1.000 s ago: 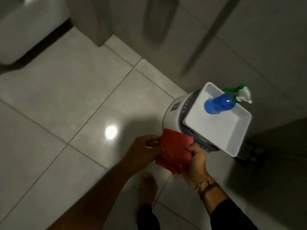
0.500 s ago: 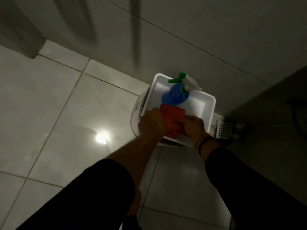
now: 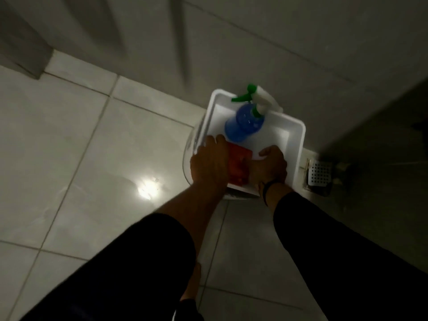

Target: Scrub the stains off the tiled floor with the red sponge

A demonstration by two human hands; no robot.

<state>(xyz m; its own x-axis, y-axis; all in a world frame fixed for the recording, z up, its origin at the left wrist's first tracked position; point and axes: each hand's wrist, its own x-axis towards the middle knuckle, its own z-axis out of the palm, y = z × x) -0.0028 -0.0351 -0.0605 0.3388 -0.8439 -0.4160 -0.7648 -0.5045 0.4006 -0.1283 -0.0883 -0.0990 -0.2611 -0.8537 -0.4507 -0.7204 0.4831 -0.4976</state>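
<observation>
both hands now down inside the white tray w/ the red sponge, vs held up in front of it 1 s ago.

near: dark sleeves, bare foot (image 3: 193, 283) on tiled floor (image 3: 76, 144). left hand (image 3: 209, 164) & right hand (image 3: 269, 166) flank the red sponge (image 3: 238, 166), pressing its sides; grip looks closed on it, fingers partly hidden. sponge sits in white tray (image 3: 295, 144), just in front of blue spray bottle (image 3: 245, 122). floor drain (image 3: 319, 173) to the right by the wall.
</observation>
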